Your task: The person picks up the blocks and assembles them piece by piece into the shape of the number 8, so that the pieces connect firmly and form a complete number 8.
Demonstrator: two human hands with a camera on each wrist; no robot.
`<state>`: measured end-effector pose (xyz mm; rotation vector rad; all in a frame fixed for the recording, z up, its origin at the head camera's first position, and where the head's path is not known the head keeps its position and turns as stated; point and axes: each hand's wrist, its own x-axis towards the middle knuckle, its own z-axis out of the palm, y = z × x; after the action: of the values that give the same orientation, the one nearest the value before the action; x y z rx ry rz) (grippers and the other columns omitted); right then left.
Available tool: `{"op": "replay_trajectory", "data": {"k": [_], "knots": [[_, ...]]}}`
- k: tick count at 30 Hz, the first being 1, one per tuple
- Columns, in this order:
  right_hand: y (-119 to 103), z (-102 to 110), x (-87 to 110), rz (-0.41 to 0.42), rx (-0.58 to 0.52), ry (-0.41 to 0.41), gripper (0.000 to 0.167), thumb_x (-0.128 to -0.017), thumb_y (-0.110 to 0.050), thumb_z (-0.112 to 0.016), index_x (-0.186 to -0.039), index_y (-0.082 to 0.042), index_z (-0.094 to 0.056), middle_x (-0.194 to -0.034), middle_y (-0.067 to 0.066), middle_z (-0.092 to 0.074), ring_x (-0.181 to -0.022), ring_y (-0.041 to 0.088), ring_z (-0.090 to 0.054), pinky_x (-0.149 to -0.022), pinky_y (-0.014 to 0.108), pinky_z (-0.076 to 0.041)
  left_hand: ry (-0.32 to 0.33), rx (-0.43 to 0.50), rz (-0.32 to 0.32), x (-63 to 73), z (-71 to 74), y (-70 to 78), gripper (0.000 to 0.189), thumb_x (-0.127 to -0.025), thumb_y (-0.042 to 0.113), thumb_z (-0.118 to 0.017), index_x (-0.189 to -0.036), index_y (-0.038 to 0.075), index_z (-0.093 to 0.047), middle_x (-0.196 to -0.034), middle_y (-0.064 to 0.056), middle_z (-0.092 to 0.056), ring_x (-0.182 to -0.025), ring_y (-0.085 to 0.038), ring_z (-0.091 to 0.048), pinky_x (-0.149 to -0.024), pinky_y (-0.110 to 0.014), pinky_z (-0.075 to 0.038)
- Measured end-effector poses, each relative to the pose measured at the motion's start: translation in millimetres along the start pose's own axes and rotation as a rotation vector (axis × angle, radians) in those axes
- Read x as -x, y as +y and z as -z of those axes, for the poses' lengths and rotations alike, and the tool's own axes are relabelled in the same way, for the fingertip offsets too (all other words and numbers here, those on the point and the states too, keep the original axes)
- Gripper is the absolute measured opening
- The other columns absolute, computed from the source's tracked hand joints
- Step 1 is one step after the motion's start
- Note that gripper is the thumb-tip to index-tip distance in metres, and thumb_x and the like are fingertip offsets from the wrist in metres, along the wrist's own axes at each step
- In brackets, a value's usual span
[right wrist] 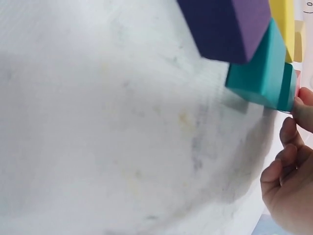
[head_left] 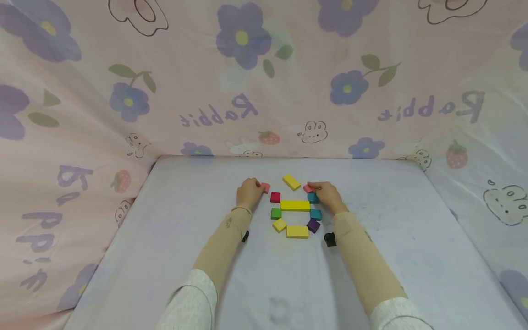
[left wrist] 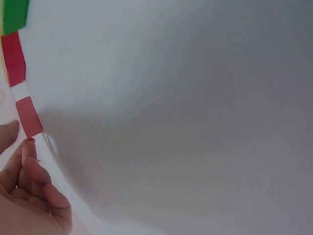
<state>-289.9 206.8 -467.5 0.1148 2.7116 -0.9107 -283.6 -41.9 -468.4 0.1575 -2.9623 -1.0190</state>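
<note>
My left hand point(head_left: 249, 192) is at the upper left of a ring of coloured blocks, its thumb and forefinger at the near edge of a pink block point(head_left: 266, 187). In the left wrist view this pink block point(left wrist: 29, 117) lies flat beside the fingertips, the other fingers curled. Opposite, my right hand point(head_left: 327, 195) pinches a second pink block point(head_left: 307, 188), just above a teal block point(head_left: 313, 198). The right wrist view shows that pink block point(right wrist: 298, 81) mostly hidden behind thumb and teal block. A tilted yellow block point(head_left: 291, 182) lies between the hands.
A long yellow block point(head_left: 294, 206) crosses the ring. Around it are red point(head_left: 275, 197), green point(head_left: 276, 213), small yellow point(head_left: 279, 225), purple point(head_left: 313, 226), lower teal point(head_left: 315, 214) and bottom yellow point(head_left: 297, 232) blocks. A patterned cloth point(head_left: 288, 91) hangs behind the white table point(head_left: 165, 229).
</note>
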Motion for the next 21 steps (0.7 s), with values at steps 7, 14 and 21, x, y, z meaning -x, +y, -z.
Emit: {"op": "replay_trajectory", "data": {"k": [7,14,21], "knots": [[2.6,0.8,-0.6,-0.022,0.017,-0.01,0.038,-0.101,-0.019,-0.035,-0.137,-0.023,-0.047,-0.146,0.015,-0.04,-0.129,0.035,-0.04,-0.109,0.052,-0.029,-0.035,0.093,0.079,1.0,-5.2,4.9,0.02,-0.091,0.024,-0.057,-0.097,0.007,-0.066,-0.098,-0.009,-0.066,-0.086,-0.024,-0.058,-0.08,-0.035,-0.049],[2.7,-0.3,-3.4,-0.032,-0.002,0.002,0.037,-0.101,-0.021,-0.037,-0.137,-0.024,-0.047,-0.146,0.013,-0.041,-0.131,0.034,-0.039,-0.109,0.052,-0.029,-0.049,0.086,0.081,-4.4,-9.0,11.8,0.02,-0.09,0.026,-0.058,-0.098,0.009,-0.066,-0.099,-0.007,-0.068,-0.089,-0.023,-0.058,-0.084,-0.037,-0.046],[1.1,-1.0,-2.5,-0.017,-0.003,0.0,0.037,-0.101,-0.019,-0.035,-0.136,-0.024,-0.047,-0.146,0.013,-0.04,-0.129,0.034,-0.04,-0.109,0.051,-0.03,-0.059,0.043,0.061,-7.3,-10.2,19.3,0.019,-0.09,0.027,-0.06,-0.096,0.011,-0.067,-0.096,-0.005,-0.069,-0.09,-0.023,-0.058,-0.089,-0.038,-0.041]]}}
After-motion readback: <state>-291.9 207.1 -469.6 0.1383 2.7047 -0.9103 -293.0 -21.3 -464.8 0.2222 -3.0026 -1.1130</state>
